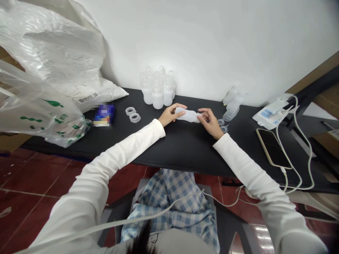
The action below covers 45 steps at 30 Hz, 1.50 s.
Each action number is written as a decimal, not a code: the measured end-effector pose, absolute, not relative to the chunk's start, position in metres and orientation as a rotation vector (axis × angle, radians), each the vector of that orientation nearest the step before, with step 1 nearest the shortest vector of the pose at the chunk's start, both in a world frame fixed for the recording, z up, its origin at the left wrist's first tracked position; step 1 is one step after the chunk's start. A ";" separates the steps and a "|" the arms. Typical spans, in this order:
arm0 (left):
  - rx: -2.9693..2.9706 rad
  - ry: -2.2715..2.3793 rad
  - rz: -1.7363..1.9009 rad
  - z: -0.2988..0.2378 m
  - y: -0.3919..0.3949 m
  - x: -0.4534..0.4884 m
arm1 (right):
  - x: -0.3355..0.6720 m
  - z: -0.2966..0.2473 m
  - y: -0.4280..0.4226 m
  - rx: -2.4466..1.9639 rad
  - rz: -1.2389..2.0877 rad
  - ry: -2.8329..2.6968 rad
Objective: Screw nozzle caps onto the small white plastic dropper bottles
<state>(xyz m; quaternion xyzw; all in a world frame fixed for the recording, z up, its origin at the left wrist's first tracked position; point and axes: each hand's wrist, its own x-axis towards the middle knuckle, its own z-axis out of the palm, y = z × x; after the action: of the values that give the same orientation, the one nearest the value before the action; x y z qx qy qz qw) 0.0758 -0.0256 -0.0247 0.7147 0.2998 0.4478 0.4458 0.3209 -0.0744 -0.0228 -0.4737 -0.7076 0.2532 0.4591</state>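
A white translucent baby bottle [186, 115] lies sideways in the air above the black table, between my two hands. My left hand [171, 114] is wrapped round its base end. At the narrow neck end, the fingers and thumb of my right hand [209, 121] pinch the bottle; whether a small part sits there too is hidden. Beyond my hands stand several white bottles [158, 100] with clear domed caps, close together. To the left lie two translucent rings [135, 117]. Just past my right hand are small clear round pieces [224, 129] and a row of clear domed caps [233, 106].
Large plastic bags [66, 63] fill the left end of the black table [169, 148], with a blue packet [104, 114] beside them. On the right lie a phone [274, 148] on a charging cable [302, 137] and a white box-like device [272, 113]. A white wall rises behind.
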 end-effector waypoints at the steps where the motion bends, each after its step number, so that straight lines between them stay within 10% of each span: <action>1: 1.893 0.697 1.158 -0.026 -0.025 0.075 | 0.321 -0.023 -0.073 -1.173 0.701 -1.658; 19: 2.930 0.496 1.384 -0.043 -0.015 0.076 | 0.331 -0.006 -0.070 -1.212 0.935 -1.463; 30: 2.049 1.044 1.506 -0.018 -0.044 0.070 | 0.383 0.004 -0.063 -1.697 -0.379 -1.413; 45: 1.337 1.098 1.429 -0.017 -0.035 0.078 | 0.368 0.008 -0.072 -1.291 -0.319 -1.578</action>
<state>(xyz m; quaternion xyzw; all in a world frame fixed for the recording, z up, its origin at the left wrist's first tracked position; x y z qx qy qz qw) 0.0781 -0.0354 -0.0172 0.5369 0.4409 0.5738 0.4337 0.3680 -0.0725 0.0084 -0.5368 -0.6562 -0.1326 0.5136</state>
